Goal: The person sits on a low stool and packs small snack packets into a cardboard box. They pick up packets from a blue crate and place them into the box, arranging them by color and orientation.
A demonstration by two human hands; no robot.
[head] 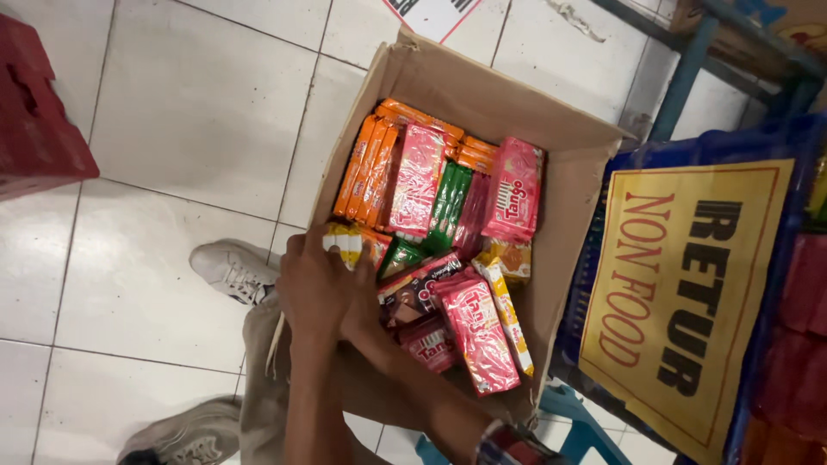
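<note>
The left hand (pixel 317 280) curls around a yellow packet (pixel 345 243) at the cardboard box's (pixel 482 90) seven o'clock edge. The right hand (pixel 370 323) lies beneath it, grip hidden; pink packets (pixel 478 331) sit at three o'clock.

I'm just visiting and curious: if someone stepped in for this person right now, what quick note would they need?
Left hand: reaching into the near left corner of the cardboard box, fingers on a yellow snack pack; grip unclear.
Right hand: forearm reaches in under the left one; the hand itself is hidden.
Things: box sits on the tiled floor, packed with orange packs, pink wafer packs, green packs and more. A blue crate with a yellow sign stands to the right.
Done: the box is nearly full.
Left: cannot tell.
</note>
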